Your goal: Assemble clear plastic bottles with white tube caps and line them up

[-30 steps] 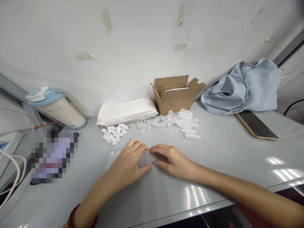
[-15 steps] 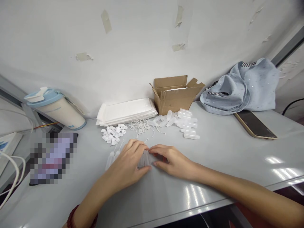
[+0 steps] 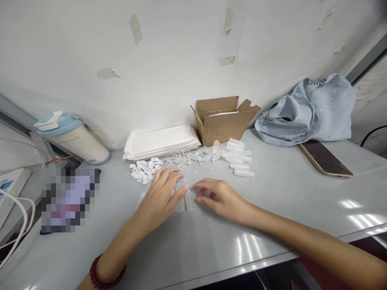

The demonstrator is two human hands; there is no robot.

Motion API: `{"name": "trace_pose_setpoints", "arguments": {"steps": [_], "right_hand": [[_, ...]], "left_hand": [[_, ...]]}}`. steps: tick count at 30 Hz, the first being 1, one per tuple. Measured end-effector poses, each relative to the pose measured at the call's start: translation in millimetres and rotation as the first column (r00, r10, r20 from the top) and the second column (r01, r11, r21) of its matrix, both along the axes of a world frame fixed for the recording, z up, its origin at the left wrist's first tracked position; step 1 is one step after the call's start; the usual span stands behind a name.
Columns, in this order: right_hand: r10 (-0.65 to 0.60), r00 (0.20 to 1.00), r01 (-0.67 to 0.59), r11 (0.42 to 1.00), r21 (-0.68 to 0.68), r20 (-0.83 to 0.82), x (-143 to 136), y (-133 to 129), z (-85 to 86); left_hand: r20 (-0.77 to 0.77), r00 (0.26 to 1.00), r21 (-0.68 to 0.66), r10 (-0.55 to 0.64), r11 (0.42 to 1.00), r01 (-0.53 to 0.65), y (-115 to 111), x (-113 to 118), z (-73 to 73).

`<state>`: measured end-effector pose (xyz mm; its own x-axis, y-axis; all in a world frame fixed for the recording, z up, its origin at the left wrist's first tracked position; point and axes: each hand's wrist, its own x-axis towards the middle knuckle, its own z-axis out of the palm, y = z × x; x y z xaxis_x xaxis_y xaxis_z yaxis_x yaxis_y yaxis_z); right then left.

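My left hand (image 3: 161, 195) hovers over a row of small translucent plastic bottles (image 3: 190, 202), its fingers apart and its thumb by the top of the rightmost one. Part of the row is hidden beneath that hand. To the right of the row is my right hand (image 3: 222, 199), fingers bent with a gap to the thumb, nothing in it. Thin white strings (image 3: 181, 160) lie tangled beyond my hands, and a few stick up from the row. Left of the tangle are small white caps (image 3: 144, 172). More translucent bottles (image 3: 238, 155) are heaped loosely farther right.
At the wall stand a stack of white packets (image 3: 161, 141) and an open cardboard box (image 3: 226, 127). A blue cloth bag (image 3: 308, 110) and a phone (image 3: 326, 158) lie at right. A tumbler (image 3: 77, 139) leans at left, near a pixelated object (image 3: 72, 199) and white cables (image 3: 22, 225).
My left hand has lifted and shifted slightly left, its thumb rising along the bottles, so more of the row shows. My right hand has drawn a little to the right, away from them.
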<state>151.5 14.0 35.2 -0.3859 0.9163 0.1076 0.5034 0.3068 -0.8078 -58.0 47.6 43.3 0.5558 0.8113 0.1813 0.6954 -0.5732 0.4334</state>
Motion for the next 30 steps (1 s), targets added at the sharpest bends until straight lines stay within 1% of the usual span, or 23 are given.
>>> {"name": "trace_pose_setpoints", "arguments": {"steps": [2, 4, 7, 10, 12, 14, 16, 19, 21, 23, 24, 26, 30], "right_hand": [[-0.08, 0.997, 0.08, 0.997, 0.016, -0.018, 5, 4, 1.7], [-0.151, 0.988, 0.152, 0.986, 0.062, -0.016, 11, 10, 3.4], [-0.235, 0.972, 0.228, 0.959, 0.168, 0.022, 22, 20, 5.7], [-0.31, 0.946, 0.264, 0.907, 0.328, 0.097, 37, 31, 6.8], [-0.387, 0.896, 0.256, 0.852, 0.457, 0.22, 48, 38, 6.7], [-0.47, 0.807, 0.224, 0.805, 0.549, 0.359, 59, 45, 5.9], [-0.497, 0.742, 0.19, 0.799, 0.57, 0.45, 68, 51, 4.5], [-0.497, 0.71, 0.176, 0.812, 0.557, 0.5, 76, 57, 1.2], [-0.502, 0.685, 0.174, 0.816, 0.551, 0.528, 78, 59, -1.0], [-0.508, 0.657, 0.172, 0.821, 0.545, 0.557, 77, 59, -2.7], [-0.509, 0.644, 0.169, 0.822, 0.543, 0.571, 77, 59, -3.3], [-0.512, 0.62, 0.162, 0.825, 0.541, 0.595, 76, 58, -4.2], [-0.517, 0.591, 0.15, 0.825, 0.545, 0.62, 76, 58, -6.4]], "left_hand": [[0.021, 0.996, 0.021, 0.086, 0.996, -0.086, 6, -1, -2.5], [0.03, 0.992, 0.013, 0.123, 0.992, -0.124, 11, -2, -4.9], [0.007, 0.994, -0.03, 0.106, 0.994, -0.106, 16, 1, -7.1], [-0.003, 0.996, -0.037, 0.091, 0.995, -0.091, 19, 5, -7.7], [0.004, 0.996, -0.026, 0.093, 0.995, -0.093, 20, 7, -7.8], [0.02, 0.995, -0.008, 0.099, 0.995, -0.099, 21, 8, -7.7], [0.05, 0.992, 0.024, 0.115, 0.993, -0.116, 21, 8, -6.9], [0.136, 0.975, 0.111, 0.174, 0.976, -0.19, 20, 5, -3.5], [0.245, 0.945, 0.197, 0.219, 0.943, -0.27, 18, 3, -0.4], [0.356, 0.902, 0.251, 0.243, 0.905, -0.343, 15, 1, 2.2], [0.395, 0.884, 0.254, 0.25, 0.895, -0.367, 14, 0, 3.0], [0.443, 0.857, 0.225, 0.262, 0.893, -0.389, 12, -2, 3.2], [0.496, 0.819, 0.115, 0.289, 0.913, -0.392, 11, -3, 0.9]]}}
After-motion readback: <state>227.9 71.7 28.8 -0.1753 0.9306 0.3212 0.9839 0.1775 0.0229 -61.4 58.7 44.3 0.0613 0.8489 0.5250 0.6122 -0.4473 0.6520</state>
